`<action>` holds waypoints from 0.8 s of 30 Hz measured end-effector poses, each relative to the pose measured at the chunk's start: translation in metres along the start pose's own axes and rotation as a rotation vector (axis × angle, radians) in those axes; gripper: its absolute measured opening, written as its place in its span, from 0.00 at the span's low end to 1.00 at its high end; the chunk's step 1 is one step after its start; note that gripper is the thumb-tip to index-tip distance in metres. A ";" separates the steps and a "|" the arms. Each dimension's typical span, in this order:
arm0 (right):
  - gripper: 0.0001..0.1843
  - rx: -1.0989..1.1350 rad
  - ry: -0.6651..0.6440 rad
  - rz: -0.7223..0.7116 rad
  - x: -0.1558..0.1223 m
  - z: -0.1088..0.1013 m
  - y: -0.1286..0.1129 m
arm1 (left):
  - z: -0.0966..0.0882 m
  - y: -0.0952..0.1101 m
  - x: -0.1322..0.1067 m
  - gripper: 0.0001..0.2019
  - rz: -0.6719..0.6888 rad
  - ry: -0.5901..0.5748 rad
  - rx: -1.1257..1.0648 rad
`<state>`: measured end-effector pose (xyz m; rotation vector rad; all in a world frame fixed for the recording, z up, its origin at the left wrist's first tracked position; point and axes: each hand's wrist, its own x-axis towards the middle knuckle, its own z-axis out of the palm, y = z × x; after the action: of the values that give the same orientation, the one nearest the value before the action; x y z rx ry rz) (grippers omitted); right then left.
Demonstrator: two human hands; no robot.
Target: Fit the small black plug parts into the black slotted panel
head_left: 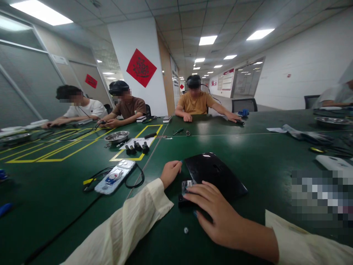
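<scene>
My left hand (171, 173) rests at the left edge of a glossy black curved panel (213, 171), its fingers curled together; what they hold, if anything, is hidden. My right hand (217, 208) lies over the panel's near side with fingers stretched and apart. Its fingertips reach a small black part (183, 200) with a pale label, which sits against the panel; whether they press on it I cannot tell. A small shiny metal piece (186, 230) lies on the green table (165, 235) between my forearms.
Left of my arm lies a phone (116, 176) beside a black cable (66, 221). Farther off are a metal bowl (117, 137), several black cylindrical parts (137, 148) on paper and a screwdriver (179, 131). Several people sit around the table. Grey cloth (306, 135) lies at right.
</scene>
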<state>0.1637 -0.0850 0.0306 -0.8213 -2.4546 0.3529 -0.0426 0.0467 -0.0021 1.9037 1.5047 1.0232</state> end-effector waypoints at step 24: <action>0.16 -0.016 0.215 -0.100 0.035 -0.001 0.019 | 0.002 0.016 -0.010 0.21 0.115 -0.121 0.561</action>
<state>0.1494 -0.0482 0.0375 -0.7012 -2.2898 0.1972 -0.0330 0.0327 0.0067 2.4031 1.7538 0.5446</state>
